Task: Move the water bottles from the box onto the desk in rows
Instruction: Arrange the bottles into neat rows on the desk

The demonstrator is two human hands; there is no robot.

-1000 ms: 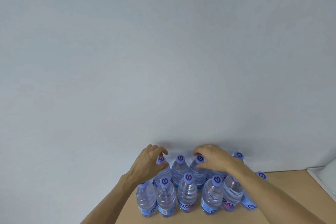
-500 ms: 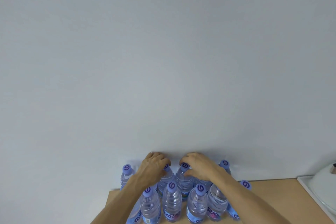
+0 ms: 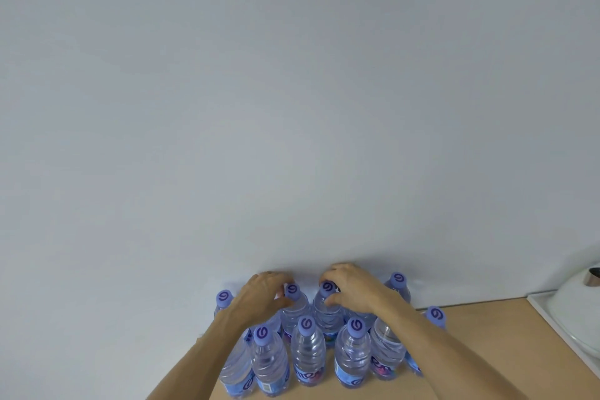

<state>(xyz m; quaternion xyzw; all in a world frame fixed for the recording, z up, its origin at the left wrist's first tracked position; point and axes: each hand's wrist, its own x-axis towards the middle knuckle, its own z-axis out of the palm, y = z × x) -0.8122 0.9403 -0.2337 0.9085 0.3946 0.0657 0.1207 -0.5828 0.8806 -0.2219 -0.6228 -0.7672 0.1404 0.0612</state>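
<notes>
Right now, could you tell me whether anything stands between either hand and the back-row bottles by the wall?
Nothing visible does. The left hand and right hand already reach over the front row and grip the necks of back-row bottles by the wall.

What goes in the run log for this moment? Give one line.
left hand: grips back-row bottle | right hand: grips neighbouring bottle | both upright on desk | box: out of view

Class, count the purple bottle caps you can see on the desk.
8 caps: four at the back by the wall, three in the front row, one at far right. The forearms may hide more.
</notes>
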